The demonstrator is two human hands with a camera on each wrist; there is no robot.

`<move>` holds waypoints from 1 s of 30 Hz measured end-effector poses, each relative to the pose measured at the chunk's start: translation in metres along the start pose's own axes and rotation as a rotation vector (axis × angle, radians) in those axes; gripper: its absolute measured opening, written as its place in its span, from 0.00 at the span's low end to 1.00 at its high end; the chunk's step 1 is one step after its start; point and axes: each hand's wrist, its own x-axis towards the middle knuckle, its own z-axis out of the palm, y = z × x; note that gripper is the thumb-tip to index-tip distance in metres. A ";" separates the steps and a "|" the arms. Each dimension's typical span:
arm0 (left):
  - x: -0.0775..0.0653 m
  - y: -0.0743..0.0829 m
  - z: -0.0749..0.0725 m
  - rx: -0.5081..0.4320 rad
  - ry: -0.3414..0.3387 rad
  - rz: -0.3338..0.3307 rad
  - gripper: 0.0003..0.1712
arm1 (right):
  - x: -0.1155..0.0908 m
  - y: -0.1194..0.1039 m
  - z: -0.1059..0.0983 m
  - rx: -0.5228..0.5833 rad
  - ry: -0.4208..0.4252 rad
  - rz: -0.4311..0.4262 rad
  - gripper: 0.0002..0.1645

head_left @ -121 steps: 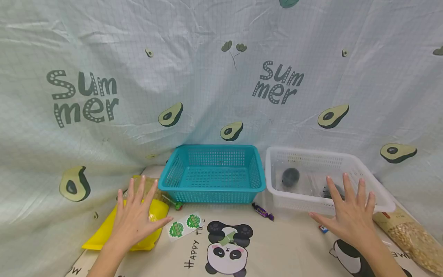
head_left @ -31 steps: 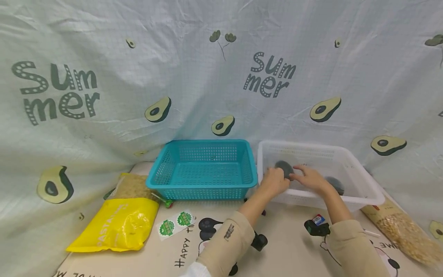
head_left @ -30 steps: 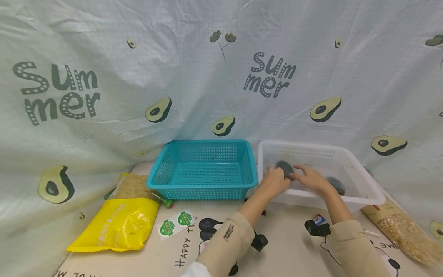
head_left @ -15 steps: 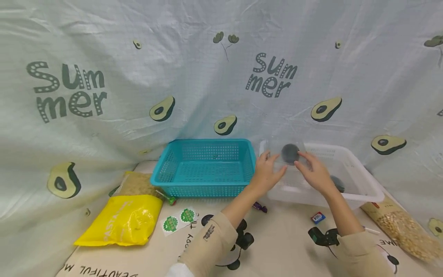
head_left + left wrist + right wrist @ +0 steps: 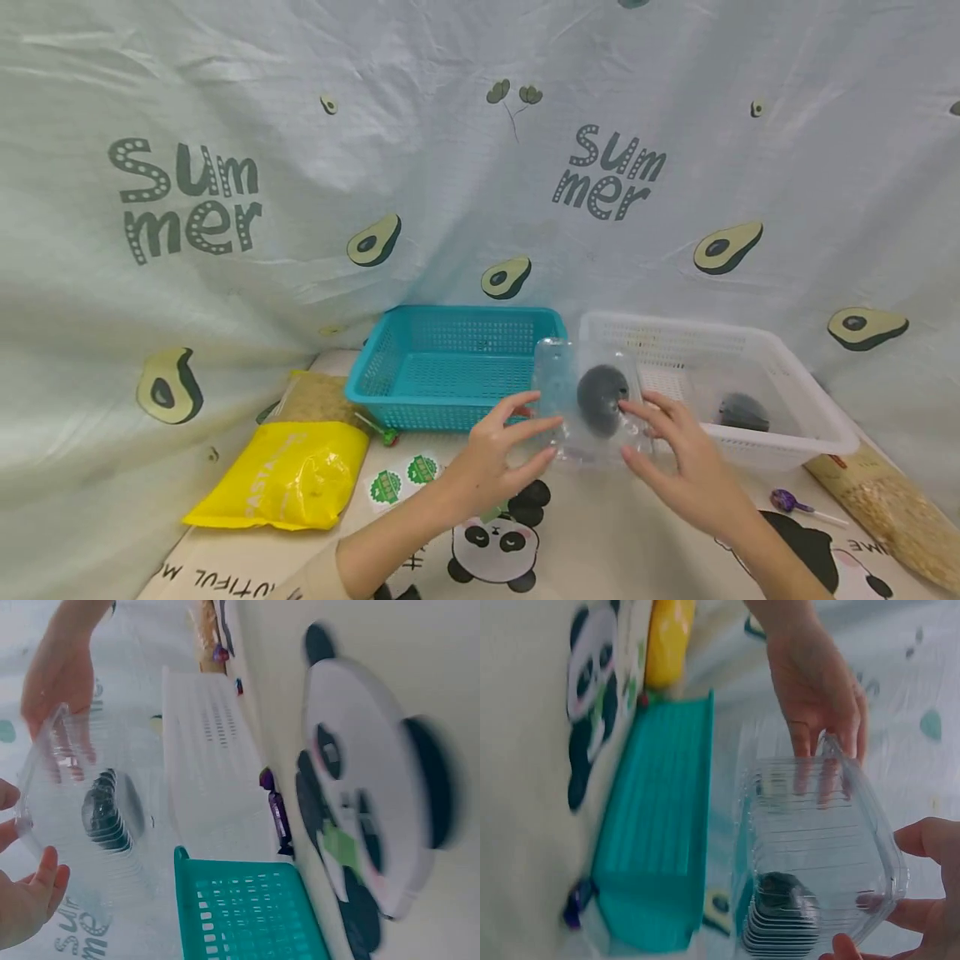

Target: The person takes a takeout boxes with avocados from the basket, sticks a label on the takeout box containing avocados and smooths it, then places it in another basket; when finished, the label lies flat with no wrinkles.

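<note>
A clear ribbed plastic box [image 5: 564, 367] with a dark rounded item [image 5: 602, 400] inside is held between both hands above the table, in front of the two baskets. My left hand [image 5: 501, 454] pinches its left edge between fingers and thumb. On the opposite edge, my right hand [image 5: 686, 462] grips with fingers on the wall and thumb below. In the left wrist view the dark item [image 5: 105, 814] shows through the box's ribbed side. A second dark item [image 5: 742, 412] under clear plastic lies in the white basket [image 5: 813, 404].
A teal basket [image 5: 427, 417] stands left of the white one. Around them lie a yellow pasta bag [image 5: 281, 483], a green lollipop [image 5: 388, 437], green stickers [image 5: 386, 487], a purple lollipop [image 5: 783, 500], a purple wrapped candy [image 5: 279, 817] and a bag of grains [image 5: 892, 517].
Both hands have lifted the clear box out of the white basket and brought it leftward and nearer, before the gap between the baskets. Earlier, both hands were spread open over the table.
</note>
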 end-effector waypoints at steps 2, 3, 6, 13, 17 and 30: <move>-0.024 0.007 -0.011 -0.002 -0.022 -0.002 0.19 | -0.014 -0.013 0.006 0.000 -0.034 -0.013 0.30; -0.036 0.010 -0.016 0.001 -0.024 0.010 0.19 | -0.020 -0.019 0.010 -0.002 -0.056 -0.015 0.31; -0.064 0.017 -0.026 0.004 -0.029 0.044 0.19 | -0.032 -0.031 0.023 -0.013 -0.105 -0.068 0.32; -0.096 0.007 -0.030 0.056 0.012 0.121 0.17 | -0.041 -0.031 0.054 0.033 -0.249 -0.127 0.28; -0.104 -0.007 -0.024 0.032 -0.009 0.004 0.18 | -0.040 -0.026 0.069 0.069 -0.290 -0.080 0.27; -0.116 -0.036 -0.007 -0.073 -0.029 -0.151 0.17 | -0.043 0.004 0.106 0.065 -0.183 -0.158 0.33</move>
